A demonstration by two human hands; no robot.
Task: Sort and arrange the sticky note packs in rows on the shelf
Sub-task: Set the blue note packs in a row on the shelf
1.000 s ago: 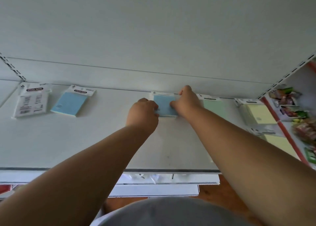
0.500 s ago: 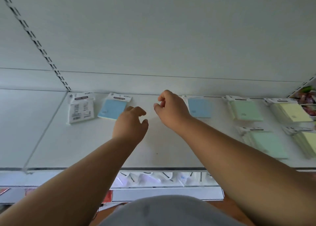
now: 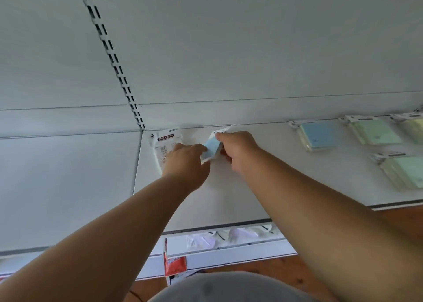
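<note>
Hands met at the shelf (image 3: 229, 198) back: my right hand (image 3: 238, 150) and left hand (image 3: 185, 164) both pinched a blue sticky note pack (image 3: 211, 149), tilted, beside a white pack (image 3: 163, 145). Farther right lay another blue pack (image 3: 318, 137) and green packs (image 3: 375, 133).

A big white back wall (image 3: 229, 38) fills the top of the view. A slotted metal strip (image 3: 112, 57) with little dark holes runs down it at a slant. Under it is a flat white shelf (image 3: 229, 198), and a thin seam near its left end splits it from the next white shelf (image 3: 64, 187). A lower shelf (image 3: 229, 249) sticks out below the front edge. A small red tag (image 3: 175, 265) hangs there. The brown wooden floor (image 3: 286, 276) shows at the bottom. The light is soft and dim.
</note>
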